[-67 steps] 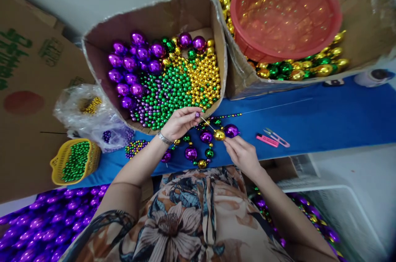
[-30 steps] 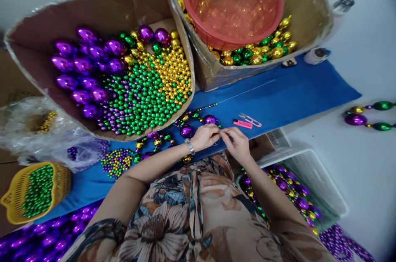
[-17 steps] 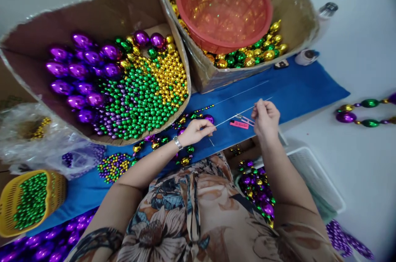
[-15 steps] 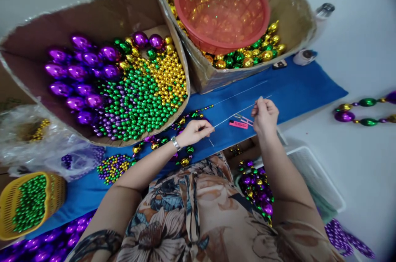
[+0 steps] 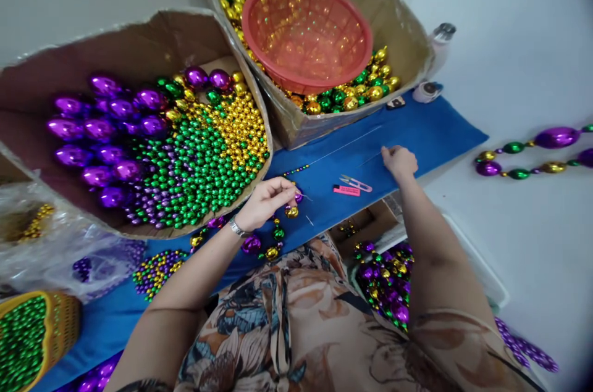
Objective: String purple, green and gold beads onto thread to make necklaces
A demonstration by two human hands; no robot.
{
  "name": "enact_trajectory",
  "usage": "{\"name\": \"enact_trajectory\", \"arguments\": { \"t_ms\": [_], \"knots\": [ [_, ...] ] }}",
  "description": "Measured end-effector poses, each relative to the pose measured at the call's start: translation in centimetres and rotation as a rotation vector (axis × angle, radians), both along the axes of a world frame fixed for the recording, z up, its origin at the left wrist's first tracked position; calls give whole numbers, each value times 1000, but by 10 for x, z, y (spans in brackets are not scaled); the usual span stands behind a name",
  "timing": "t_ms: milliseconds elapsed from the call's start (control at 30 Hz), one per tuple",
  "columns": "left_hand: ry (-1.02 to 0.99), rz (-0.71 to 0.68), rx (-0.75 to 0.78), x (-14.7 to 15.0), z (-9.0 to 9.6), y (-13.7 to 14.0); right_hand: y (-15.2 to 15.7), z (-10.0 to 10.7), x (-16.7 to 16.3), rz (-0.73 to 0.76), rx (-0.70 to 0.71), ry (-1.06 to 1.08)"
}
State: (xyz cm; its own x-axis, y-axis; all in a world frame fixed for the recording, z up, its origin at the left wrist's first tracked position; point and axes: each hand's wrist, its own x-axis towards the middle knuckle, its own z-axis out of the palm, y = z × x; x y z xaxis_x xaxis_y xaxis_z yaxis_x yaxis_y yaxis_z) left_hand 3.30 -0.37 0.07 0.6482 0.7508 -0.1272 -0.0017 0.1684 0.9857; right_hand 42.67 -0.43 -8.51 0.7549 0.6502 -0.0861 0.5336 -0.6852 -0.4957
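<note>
Over the blue cloth [image 5: 445,126], my left hand [image 5: 266,204] is closed in a pinch, a short end of thin white thread [image 5: 306,196] sticking out past the fingertips. Just under those fingers lies a strand of purple, green and gold beads [image 5: 278,233]. Farther right, my right hand [image 5: 401,162] is closed too, with a faint thin line, thread or needle, trailing left from its fingertips. Between the hands lie pink-handled thread snips [image 5: 359,184] and a small pink packet [image 5: 346,191]. Another long thin line [image 5: 345,145] stretches behind them, small beads [image 5: 296,170] at its left end.
A carton [image 5: 157,25] of loose beads stands at the left, and another carton [image 5: 393,3] holds beads and a red basket [image 5: 308,80]. A yellow basket [image 5: 65,324] of green beads sits lower left. Bead necklaces [image 5: 514,147] lie at the right.
My hands have moved farther apart, the left shifting left and the right slightly right. The white thread that stretched between them no longer spans the gap. The view has shifted a little.
</note>
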Motion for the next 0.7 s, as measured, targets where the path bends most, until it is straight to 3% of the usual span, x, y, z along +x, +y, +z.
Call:
{"name": "enact_trajectory", "arguments": {
  "t_ms": [67,133,233,300,433,533,600,700],
  "knots": [
    [-16,52,-23,1,3,1,5,4,-17,124,-96,-191],
    [-59,140,-101,5,5,1,15,6,-45,427,-221,-358],
    [-138,249,-259,8,7,1,30,4,-91,879,-321,-425],
    [-157,269,-308,7,8,1,38,2,-113,1014,-324,-424],
    [-151,280,-304,-3,9,2,48,3,-126,1007,-300,-402],
    [-158,304,-307,-9,8,3,47,16,-120,937,-285,-399],
    [-165,316,-305,-12,10,4,40,37,-115,925,-216,-334],
    [-181,326,-291,-12,14,5,19,86,-110,1021,65,-108]
  ]
}}
